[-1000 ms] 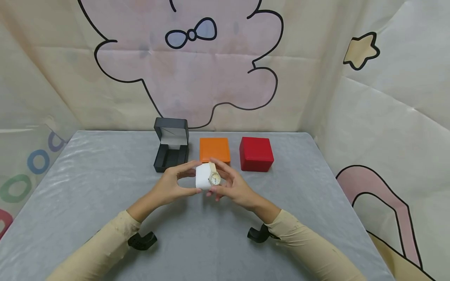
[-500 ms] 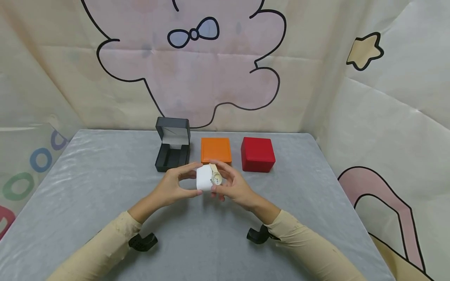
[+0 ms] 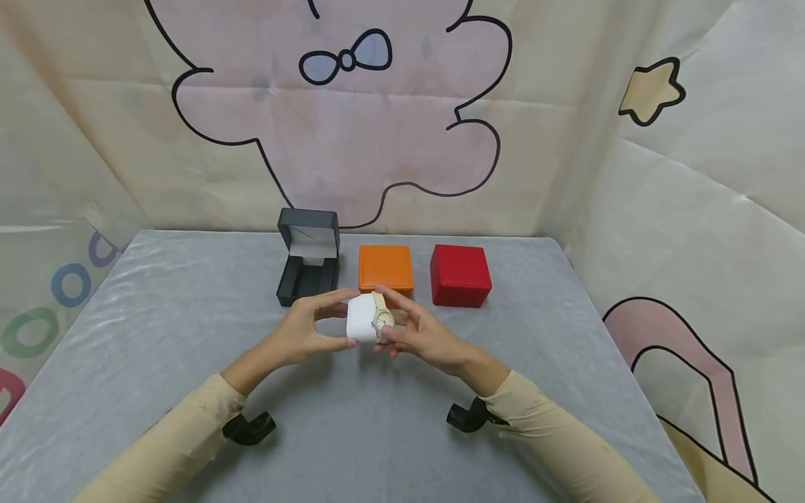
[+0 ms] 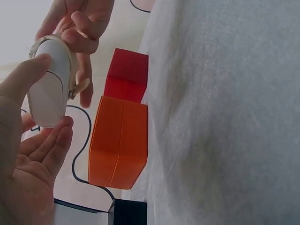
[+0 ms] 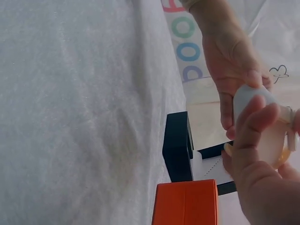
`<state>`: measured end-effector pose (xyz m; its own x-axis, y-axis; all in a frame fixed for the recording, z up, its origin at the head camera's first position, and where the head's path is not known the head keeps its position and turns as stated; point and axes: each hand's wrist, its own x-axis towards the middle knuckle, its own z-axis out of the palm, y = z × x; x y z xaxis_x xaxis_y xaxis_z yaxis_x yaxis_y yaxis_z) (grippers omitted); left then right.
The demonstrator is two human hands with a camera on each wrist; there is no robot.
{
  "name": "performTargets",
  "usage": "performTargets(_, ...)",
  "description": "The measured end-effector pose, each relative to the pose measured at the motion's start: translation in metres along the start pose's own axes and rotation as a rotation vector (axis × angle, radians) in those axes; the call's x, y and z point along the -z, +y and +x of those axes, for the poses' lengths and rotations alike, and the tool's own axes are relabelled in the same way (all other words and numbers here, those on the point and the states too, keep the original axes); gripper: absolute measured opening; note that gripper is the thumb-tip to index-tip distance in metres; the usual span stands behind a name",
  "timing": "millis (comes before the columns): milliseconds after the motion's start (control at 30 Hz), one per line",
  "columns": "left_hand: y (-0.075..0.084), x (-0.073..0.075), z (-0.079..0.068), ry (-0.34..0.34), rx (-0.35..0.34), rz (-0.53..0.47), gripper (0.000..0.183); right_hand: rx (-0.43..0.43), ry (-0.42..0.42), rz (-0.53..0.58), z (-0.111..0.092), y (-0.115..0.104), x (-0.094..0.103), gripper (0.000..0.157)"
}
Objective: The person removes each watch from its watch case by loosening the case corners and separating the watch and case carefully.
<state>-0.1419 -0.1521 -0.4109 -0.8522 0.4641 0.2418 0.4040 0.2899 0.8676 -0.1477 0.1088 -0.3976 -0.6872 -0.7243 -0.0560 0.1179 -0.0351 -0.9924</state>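
Observation:
Held above the table, a white watch cushion (image 3: 361,318) carries a cream-strapped wristwatch (image 3: 383,319) round its right end, dial facing the head camera. My left hand (image 3: 300,337) grips the cushion's left part, thumb below and fingers above in the head view. On the other side my right hand (image 3: 434,341) pinches the watch, its thumb over the dial's lower edge and its index finger along the top of the strap. The loose strap end (image 4: 81,87) sticks out from the cushion in the left wrist view. Fingers partly hide the watch in the right wrist view.
Behind the hands, an open black watch box (image 3: 308,279) stands at the left of a row. Beside it are a closed orange box (image 3: 385,265), partly hidden by the right hand, and a closed red box (image 3: 461,275). A grey cloth (image 3: 371,433) covers the table.
The right thumb has shifted up onto the lower edge of the watch dial. Cushion and watch have moved slightly left. The boxes stay where they were.

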Motion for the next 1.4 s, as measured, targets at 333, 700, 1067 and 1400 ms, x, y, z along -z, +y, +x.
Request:
performTargets(333,0.002,0.004,0.000,-0.030,0.018,0.019,0.073,-0.083,0.010,-0.096,-0.002,-0.007,0.007,0.068)
performTargets(700,0.004,0.006,-0.001,-0.002,0.006,0.061,0.074,-0.028,0.066,-0.146,-0.003,-0.008,0.003,0.070)
performTargets(1067,0.004,0.009,-0.005,0.015,0.003,0.055,0.073,0.035,0.195,-0.183,-0.005,-0.005,0.000,0.064)
performTargets(1400,0.004,0.012,-0.006,0.026,0.025,0.084,0.073,0.102,0.315,-0.155,-0.008,-0.004,0.001,0.035)
